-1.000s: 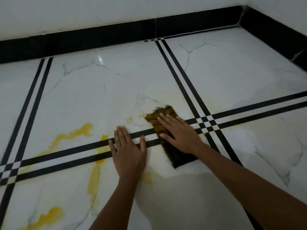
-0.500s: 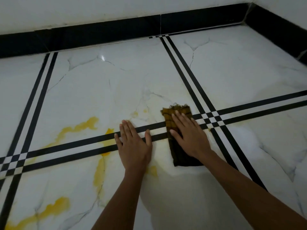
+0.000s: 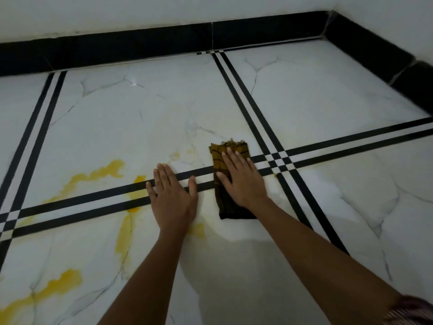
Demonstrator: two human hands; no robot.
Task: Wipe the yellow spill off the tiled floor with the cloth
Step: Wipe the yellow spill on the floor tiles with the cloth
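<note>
A folded brown-and-yellow checked cloth (image 3: 219,158) lies flat on the white marble tiled floor (image 3: 145,118), across the black double stripe. My right hand (image 3: 241,179) presses flat on top of the cloth, fingers stretched out. My left hand (image 3: 172,198) rests palm down on the bare floor just left of the cloth, fingers apart, holding nothing. The yellow spill (image 3: 100,174) spreads in streaks left of my left hand. More of it runs down a vein (image 3: 124,235) and pools at the lower left (image 3: 58,285). A small patch (image 3: 199,229) shows beside my left wrist.
Black double stripes (image 3: 278,160) cross just right of the cloth. A black skirting (image 3: 164,45) runs along the white wall at the back and turns at the right corner (image 3: 375,52). A striped sleeve edge (image 3: 414,310) shows at the bottom right.
My right hand has turned the cloth from slanted to nearly straight and slid it slightly away from me and to the right. The left hand stays planted on the floor.
</note>
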